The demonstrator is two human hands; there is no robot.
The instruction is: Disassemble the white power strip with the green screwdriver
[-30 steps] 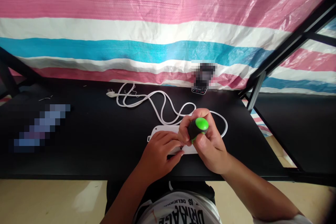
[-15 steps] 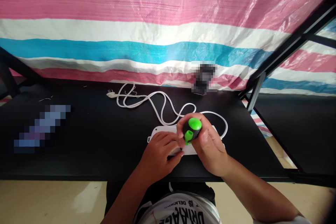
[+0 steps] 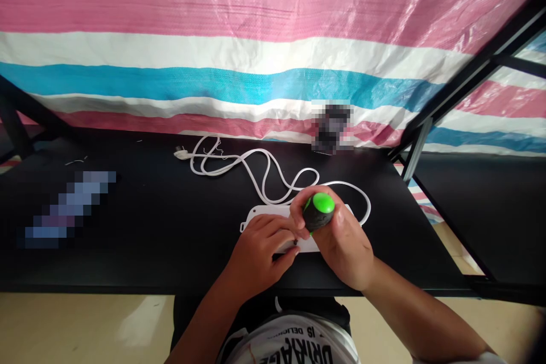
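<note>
A white power strip (image 3: 260, 215) lies flat on the black table (image 3: 140, 227), near its front edge. My right hand (image 3: 341, 242) is closed around a screwdriver (image 3: 318, 211) with a black and green handle, held upright with its tip down on the strip. My left hand (image 3: 258, 250) rests on the strip's near part, fingers curled and pressing it down beside the screwdriver tip. The strip's white cable (image 3: 256, 168) loops away across the table to a plug (image 3: 181, 153) at the back.
A striped pink, white and blue tarp (image 3: 256, 40) hangs behind the table. A blurred strip-shaped item (image 3: 68, 207) lies at the left, and a blurred dark object (image 3: 330, 128) stands at the back. A black metal frame (image 3: 469, 74) rises at the right, beside a second black table (image 3: 486, 210).
The screwdriver handle has turned and shifted slightly in my right hand, first leaning left, then back upright. My left hand stays on the strip.
</note>
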